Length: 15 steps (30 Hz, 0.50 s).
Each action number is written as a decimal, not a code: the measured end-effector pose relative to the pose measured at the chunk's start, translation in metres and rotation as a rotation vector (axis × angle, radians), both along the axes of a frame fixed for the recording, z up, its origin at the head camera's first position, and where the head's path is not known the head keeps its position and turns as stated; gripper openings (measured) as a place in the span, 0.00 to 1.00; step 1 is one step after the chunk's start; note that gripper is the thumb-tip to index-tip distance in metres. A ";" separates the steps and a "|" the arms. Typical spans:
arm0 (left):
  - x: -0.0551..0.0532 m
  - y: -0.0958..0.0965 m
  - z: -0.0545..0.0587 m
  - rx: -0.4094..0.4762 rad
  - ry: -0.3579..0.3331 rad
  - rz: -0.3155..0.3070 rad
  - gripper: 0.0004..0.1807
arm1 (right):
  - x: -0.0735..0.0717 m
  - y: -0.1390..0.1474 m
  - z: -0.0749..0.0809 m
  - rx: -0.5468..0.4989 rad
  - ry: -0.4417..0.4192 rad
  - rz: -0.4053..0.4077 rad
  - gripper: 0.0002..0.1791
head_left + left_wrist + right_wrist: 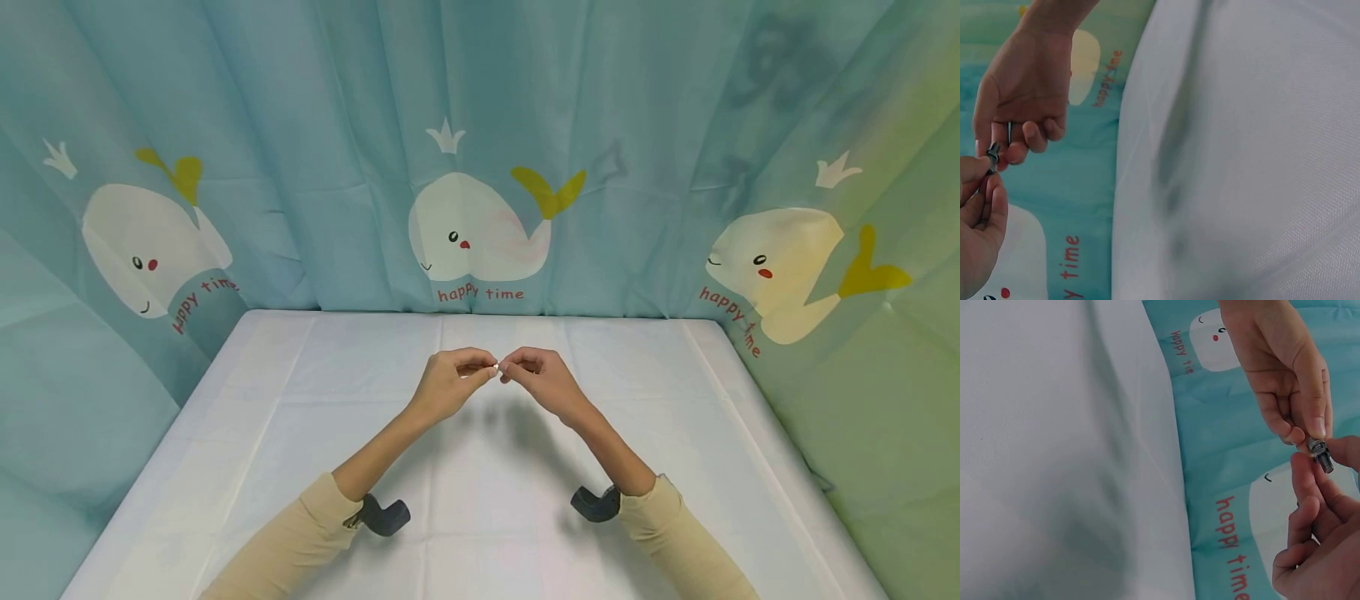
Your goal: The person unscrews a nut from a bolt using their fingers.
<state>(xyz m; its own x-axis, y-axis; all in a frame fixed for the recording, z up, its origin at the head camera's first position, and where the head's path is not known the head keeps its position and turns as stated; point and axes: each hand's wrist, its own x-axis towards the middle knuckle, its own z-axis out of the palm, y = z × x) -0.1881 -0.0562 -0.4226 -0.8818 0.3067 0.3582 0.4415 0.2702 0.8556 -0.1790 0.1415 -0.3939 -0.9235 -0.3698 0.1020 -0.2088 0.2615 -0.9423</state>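
A small metal bolt (1324, 460) with a threaded end and a collar-like ring, perhaps a nut or washer, sits between both hands' fingertips. My left hand (447, 385) pinches one end of it between thumb and fingers. From the other side, my right hand (546, 382) pinches it with thumb and index finger around the ring and thread. In the right wrist view the thread sticks out past the right fingertips. The left wrist view shows the bolt (993, 153) as a dark piece partly covered by fingers. Both hands are raised above the table, fingertips meeting.
A white cloth covers the table (480, 533), with shadows of the arms on it. Blue-green curtains (345, 233) printed with whales stand around its back and sides. Dark curved mounts (386, 517) sit at both wrists, beside beige sleeves (300, 533).
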 end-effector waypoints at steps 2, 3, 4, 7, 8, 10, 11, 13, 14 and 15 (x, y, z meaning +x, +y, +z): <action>0.000 0.000 0.000 0.001 0.003 -0.002 0.04 | -0.001 0.001 -0.003 -0.006 0.005 -0.003 0.07; 0.000 0.001 0.000 0.000 0.009 -0.002 0.04 | -0.004 0.001 -0.007 -0.010 0.016 -0.006 0.07; 0.000 0.001 0.000 -0.001 0.014 -0.002 0.04 | -0.006 0.002 -0.011 -0.014 0.027 -0.008 0.06; 0.000 0.002 -0.001 -0.004 0.026 0.003 0.04 | -0.014 0.004 -0.025 -0.017 0.059 -0.025 0.06; -0.001 0.002 -0.001 -0.004 0.025 0.003 0.04 | -0.016 0.005 -0.030 -0.023 0.067 -0.028 0.07; -0.001 0.003 -0.001 0.000 0.024 0.003 0.04 | -0.018 0.005 -0.033 -0.037 0.072 -0.027 0.07; -0.001 0.003 -0.001 0.003 0.022 0.002 0.04 | -0.018 0.005 -0.034 -0.044 0.071 -0.025 0.07; -0.001 0.003 -0.001 0.008 0.019 0.000 0.04 | -0.017 0.005 -0.034 -0.046 0.066 -0.020 0.09; -0.001 0.003 -0.001 0.009 0.016 0.000 0.04 | -0.018 0.005 -0.035 -0.046 0.061 -0.016 0.11; -0.001 0.003 -0.001 0.011 0.016 -0.001 0.04 | -0.017 0.005 -0.034 -0.046 0.057 -0.014 0.12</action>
<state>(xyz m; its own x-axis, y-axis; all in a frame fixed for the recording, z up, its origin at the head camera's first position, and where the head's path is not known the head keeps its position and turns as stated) -0.1892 -0.0531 -0.4239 -0.8757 0.3036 0.3755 0.4553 0.2603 0.8514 -0.1965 0.1467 -0.4283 -0.9207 -0.3510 0.1708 -0.2589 0.2217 -0.9401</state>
